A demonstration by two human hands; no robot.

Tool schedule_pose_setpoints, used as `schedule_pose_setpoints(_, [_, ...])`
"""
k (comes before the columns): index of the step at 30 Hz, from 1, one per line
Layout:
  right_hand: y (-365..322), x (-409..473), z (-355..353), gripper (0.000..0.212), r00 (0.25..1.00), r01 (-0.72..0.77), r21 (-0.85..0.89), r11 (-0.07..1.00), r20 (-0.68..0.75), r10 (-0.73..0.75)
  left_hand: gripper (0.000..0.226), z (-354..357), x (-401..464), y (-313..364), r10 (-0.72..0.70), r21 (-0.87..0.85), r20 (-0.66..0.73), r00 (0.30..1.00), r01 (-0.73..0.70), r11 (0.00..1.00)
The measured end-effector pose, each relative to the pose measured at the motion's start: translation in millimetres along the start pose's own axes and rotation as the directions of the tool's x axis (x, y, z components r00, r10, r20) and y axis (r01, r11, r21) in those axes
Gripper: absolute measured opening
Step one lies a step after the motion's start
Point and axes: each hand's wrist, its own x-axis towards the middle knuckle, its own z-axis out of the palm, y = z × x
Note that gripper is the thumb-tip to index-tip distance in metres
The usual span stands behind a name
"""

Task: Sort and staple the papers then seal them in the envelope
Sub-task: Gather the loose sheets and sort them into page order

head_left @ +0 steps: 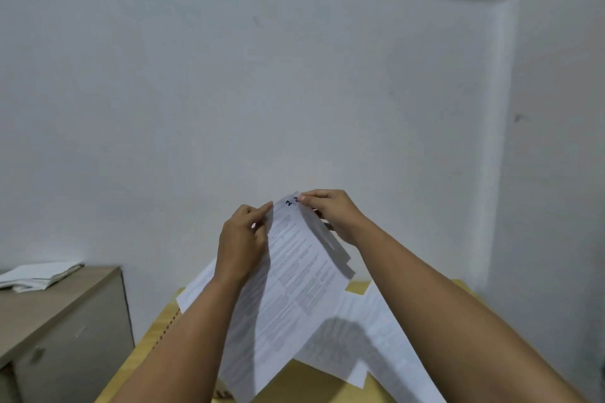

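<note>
I hold a stack of printed white papers raised above the table, top edges up. A handwritten "2" shows at the top corner of the front sheet. My left hand pinches the stack's upper left edge. At the upper right corner, my right hand grips the sheets with fingers behind them. More printed sheets lie spread on the yellow table beneath. No stapler or envelope can be made out.
A beige cabinet stands at the left with a pile of folded papers on top. A white wall rises close behind the table, with a corner at the right.
</note>
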Motion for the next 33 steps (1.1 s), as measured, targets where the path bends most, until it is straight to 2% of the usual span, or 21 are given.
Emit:
schedule_pose_setpoints(4, [0.0,-20.4,-9.5,0.017,0.998,-0.054,0.031,0.998,-0.037,0.055,0.035,10.4,-9.8,22.1,-0.039,-0.066,-0.014,0.999,0.038,0.997])
schedule_pose_setpoints(8, [2.4,-33.0,-17.9,0.015,0.998,-0.043,0.077,0.996,-0.047,0.047,0.031,21.4,-18.6,37.1,-0.061,-0.111,-0.024,0.998,0.058,0.992])
schedule_pose_setpoints(12, [9.3,-31.7,-27.9,0.021,0.999,-0.005,-0.023,1.0,-0.05,0.004,0.033,30.4,-20.7,39.2,-0.054,-0.109,0.002,0.999,0.054,0.993])
schedule_pose_setpoints(15, [16.7,-27.8,-32.5,0.02,0.999,0.003,-0.037,0.999,-0.049,-0.004,0.03,36.8,-20.6,34.9,-0.056,-0.058,0.009,0.998,0.057,0.997])
schedule_pose_setpoints(18, [26.2,-21.9,-35.3,0.02,0.998,0.028,-0.032,0.999,-0.049,-0.029,0.022,43.0,-20.9,31.0,-0.113,-0.053,0.029,0.993,0.114,0.992])
schedule_pose_setpoints(23, [37.7,-16.6,-35.3,0.023,0.998,0.04,-0.063,0.997,-0.042,-0.043,0.022,53.2,-19.0,21.8,-0.195,-0.081,0.079,0.978,0.202,0.976])
schedule_pose_setpoints(28, [50.5,-11.5,-35.8,0.028,0.997,0.059,-0.188,0.98,-0.034,-0.066,0.023,61.5,-15.4,14.0,-0.223,-0.072,0.098,0.97,0.231,0.97])
schedule_pose_setpoints(33, [65.6,-9.6,-38.6,0.036,0.98,0.155,-0.283,0.946,-0.078,-0.184,0.02,68.3,-12.9,9.5,-0.302,-0.126,0.061,0.951,0.307,0.943])
